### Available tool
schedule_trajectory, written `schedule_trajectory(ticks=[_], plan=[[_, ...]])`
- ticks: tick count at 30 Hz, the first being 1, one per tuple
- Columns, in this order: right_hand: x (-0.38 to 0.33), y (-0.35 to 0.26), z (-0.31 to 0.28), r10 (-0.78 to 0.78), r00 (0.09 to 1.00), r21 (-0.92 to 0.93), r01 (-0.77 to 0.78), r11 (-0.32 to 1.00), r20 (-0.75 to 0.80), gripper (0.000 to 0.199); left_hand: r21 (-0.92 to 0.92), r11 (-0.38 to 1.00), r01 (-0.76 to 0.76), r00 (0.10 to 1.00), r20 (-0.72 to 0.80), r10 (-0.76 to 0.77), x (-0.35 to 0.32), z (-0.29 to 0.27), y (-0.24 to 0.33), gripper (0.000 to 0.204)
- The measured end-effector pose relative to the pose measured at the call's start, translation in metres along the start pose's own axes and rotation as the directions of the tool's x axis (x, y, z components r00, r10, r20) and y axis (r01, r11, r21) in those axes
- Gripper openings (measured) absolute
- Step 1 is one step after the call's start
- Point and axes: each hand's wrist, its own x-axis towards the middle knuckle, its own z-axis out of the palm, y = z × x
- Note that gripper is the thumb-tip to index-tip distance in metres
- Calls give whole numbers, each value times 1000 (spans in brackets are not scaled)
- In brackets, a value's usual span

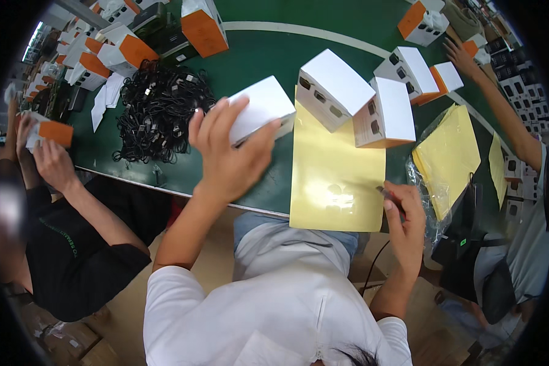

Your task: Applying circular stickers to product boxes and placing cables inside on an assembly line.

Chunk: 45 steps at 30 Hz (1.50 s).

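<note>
My left hand (229,155) grips a white box (261,108) from above, fingers spread over its sides, beside a heap of black cables (155,113). In my right hand (407,213), the thumb and fingers close on a small, dark, slim tool (389,198); its exact kind is too small to make out. The tool's tip is over the right edge of a yellow sheet (317,183). Faint round transparent stickers (338,195) show on that sheet. Two white boxes with device pictures, one tilted (334,85) and one upright (385,116), stand at its far end.
More yellow sheets (448,158) lie in a plastic bag on the right. White-and-orange boxes (204,27) stand along the far side of the green table (268,52). At left, a co-worker handles an orange-and-white box (55,133); another person's arm (500,100) reaches in at right.
</note>
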Motion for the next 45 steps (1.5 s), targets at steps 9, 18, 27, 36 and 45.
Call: schedule_trajectory(ticks=[9,18,27,36,45], plan=[[7,6,26,-135,990,-349,140,927,38,11,-615,787,47,709,575,408,-3,65,38,64],[23,14,44,-148,987,-448,162,879,66,6,-518,854,-45,610,663,435,-11,73,41,86],[26,10,40,-89,985,-465,150,872,151,5,-523,852,-10,597,681,425,-10,72,39,84],[26,2,52,-110,989,-570,145,809,95,21,-528,849,-3,608,674,420,-12,72,41,85],[20,-8,44,-82,997,-429,71,900,-9,22,-527,849,-52,633,640,436,-14,75,41,93]])
